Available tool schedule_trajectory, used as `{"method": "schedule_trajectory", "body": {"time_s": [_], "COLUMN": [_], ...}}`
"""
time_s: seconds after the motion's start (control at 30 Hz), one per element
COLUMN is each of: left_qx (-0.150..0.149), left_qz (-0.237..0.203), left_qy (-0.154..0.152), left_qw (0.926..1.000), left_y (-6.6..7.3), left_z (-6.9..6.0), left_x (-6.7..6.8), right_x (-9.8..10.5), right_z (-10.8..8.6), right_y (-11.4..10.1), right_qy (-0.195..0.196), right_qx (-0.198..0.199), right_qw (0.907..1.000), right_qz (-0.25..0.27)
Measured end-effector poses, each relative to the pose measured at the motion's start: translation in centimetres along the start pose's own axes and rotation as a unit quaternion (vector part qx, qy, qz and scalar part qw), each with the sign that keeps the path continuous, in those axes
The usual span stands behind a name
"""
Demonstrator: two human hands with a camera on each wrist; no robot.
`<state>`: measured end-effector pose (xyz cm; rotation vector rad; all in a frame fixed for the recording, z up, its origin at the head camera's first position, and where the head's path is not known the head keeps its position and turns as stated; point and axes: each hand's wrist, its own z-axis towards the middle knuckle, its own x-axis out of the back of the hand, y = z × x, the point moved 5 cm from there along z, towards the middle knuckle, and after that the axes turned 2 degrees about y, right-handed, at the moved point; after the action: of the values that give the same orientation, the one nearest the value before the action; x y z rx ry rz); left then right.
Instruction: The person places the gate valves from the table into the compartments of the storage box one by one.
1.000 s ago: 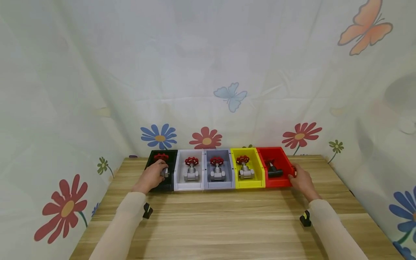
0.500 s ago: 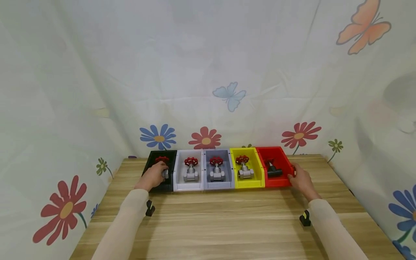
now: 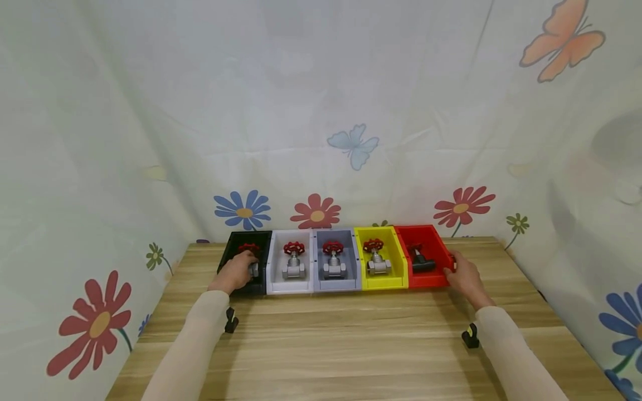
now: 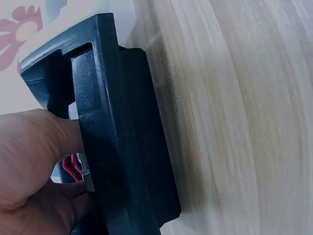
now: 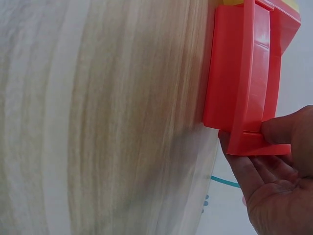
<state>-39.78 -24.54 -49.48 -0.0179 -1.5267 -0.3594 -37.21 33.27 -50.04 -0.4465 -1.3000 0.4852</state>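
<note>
My left hand [image 3: 234,272] reaches into the black bin [image 3: 261,238] at the row's left end. Its thumb and fingers grip a gate valve [image 3: 254,270] with a grey metal body and a red handwheel; the black front wall hides part of it in the left wrist view. At the other end, my right hand [image 3: 463,278] pinches the right wall of the red bin [image 5: 247,78], thumb inside and fingers outside. Inside that bin lies a black T-shaped valve [image 3: 423,264] with a red handle.
Between the end bins stand a white bin [image 3: 290,287], a grey bin [image 3: 337,285] and a yellow bin [image 3: 385,283], joined in a row. Each holds a metal valve with a red handwheel. The wooden table [image 3: 346,345] meets a flower-printed cloth [image 3: 321,111] behind.
My left wrist and forearm have shifted slightly to the right, the hand staying at the valve in the black bin. The right hand keeps its hold on the red bin.
</note>
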Motion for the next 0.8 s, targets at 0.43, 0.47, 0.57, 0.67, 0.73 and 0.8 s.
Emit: {"method": "schedule_trajectory", "body": {"time_s": [0.43, 0.47, 0.57, 0.67, 0.73, 0.8], "left_qx": [0.001, 0.004, 0.012, 0.024, 0.027, 0.028], "left_qz": [-0.005, -0.006, -0.003, 0.000, 0.003, 0.007], "left_qy": [0.007, 0.006, 0.004, 0.002, 0.002, 0.005], "left_qw": [1.0000, 1.0000, 0.9999, 0.9997, 0.9996, 0.9996], "left_y": [0.16, 0.12, 0.00, -0.12, -0.12, -0.07], "left_z": [0.05, 0.04, -0.03, -0.16, -0.26, -0.39], "left_x": [-0.33, -0.37, -0.41, -0.38, -0.32, -0.25], "right_x": [-0.05, -0.04, 0.03, 0.06, 0.03, -0.01], "right_z": [-0.02, -0.03, -0.02, -0.03, 0.01, 0.01], "right_y": [-0.07, -0.12, -0.19, -0.27, -0.23, -0.22], "right_qy": [-0.009, -0.009, -0.007, -0.008, -0.010, -0.014], "right_qx": [-0.010, -0.009, -0.008, -0.011, -0.015, -0.018], "right_qw": [0.9999, 0.9999, 0.9999, 0.9999, 0.9998, 0.9997], "right_qz": [0.006, 0.006, 0.004, 0.004, 0.006, 0.008]}}
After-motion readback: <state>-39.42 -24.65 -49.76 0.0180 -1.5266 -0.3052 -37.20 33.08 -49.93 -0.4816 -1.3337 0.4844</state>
